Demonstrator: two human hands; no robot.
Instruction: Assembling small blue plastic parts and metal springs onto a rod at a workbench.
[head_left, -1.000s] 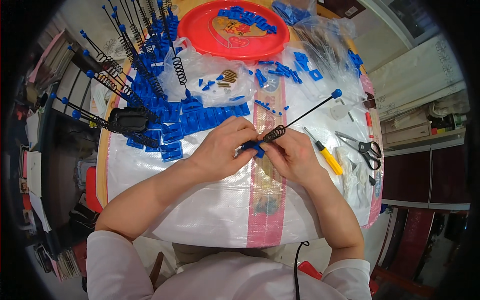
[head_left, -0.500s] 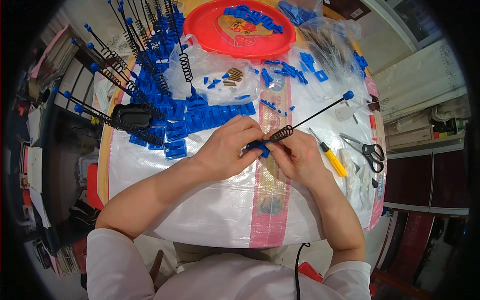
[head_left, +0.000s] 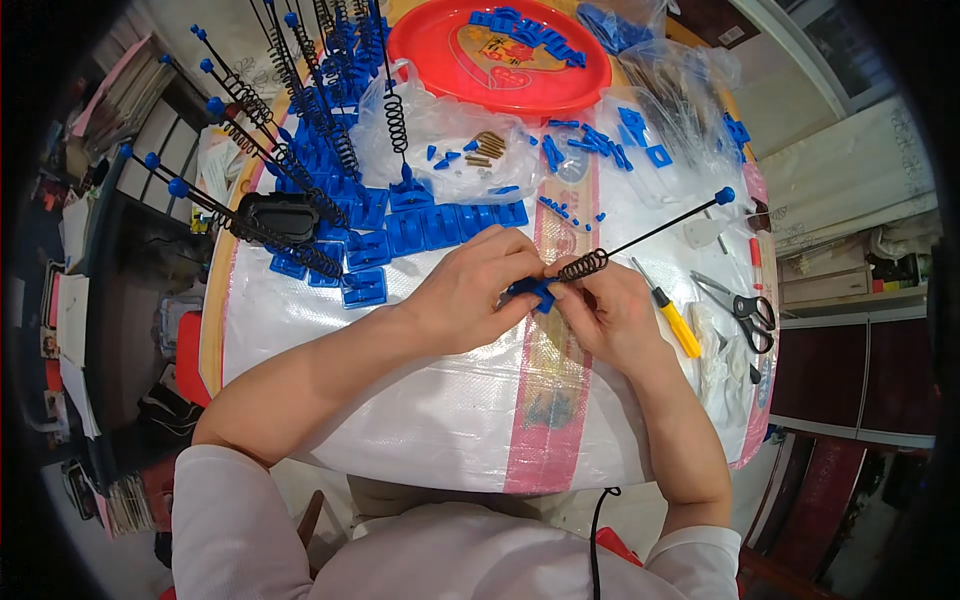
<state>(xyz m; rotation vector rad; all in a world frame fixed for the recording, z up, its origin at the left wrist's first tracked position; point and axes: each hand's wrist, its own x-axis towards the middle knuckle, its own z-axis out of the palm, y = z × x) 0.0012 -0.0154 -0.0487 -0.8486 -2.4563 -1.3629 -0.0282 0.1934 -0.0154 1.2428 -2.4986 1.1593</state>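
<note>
Over the middle of the table, my left hand (head_left: 470, 290) is closed on a blue plastic base (head_left: 543, 293), gripped between thumb and fingers. On its right, my right hand (head_left: 612, 312) pinches the same piece where a black spring rod (head_left: 583, 265) joins it. The rod's coil rises just above my right fingers, and its straight part slants up to the right, ending in a blue ball (head_left: 725, 196). My fingers cover the joint between rod and base. Left of my hands lie finished-looking blue bases (head_left: 405, 232) in rows, several with spring rods standing up.
A red tray (head_left: 400, 60) with blue parts stands at the back. Before it, a clear plastic bag (head_left: 375, 125) holds brass-coloured pins (head_left: 490, 145). Small blue parts (head_left: 600, 145) lie scattered beyond my hands. At right are a yellow-handled screwdriver (head_left: 680, 328) and black-handled scissors (head_left: 752, 318).
The whole view has shifted, so the table and its things appear slightly further right. My hands keep the same grip on the blue base and spring rod.
</note>
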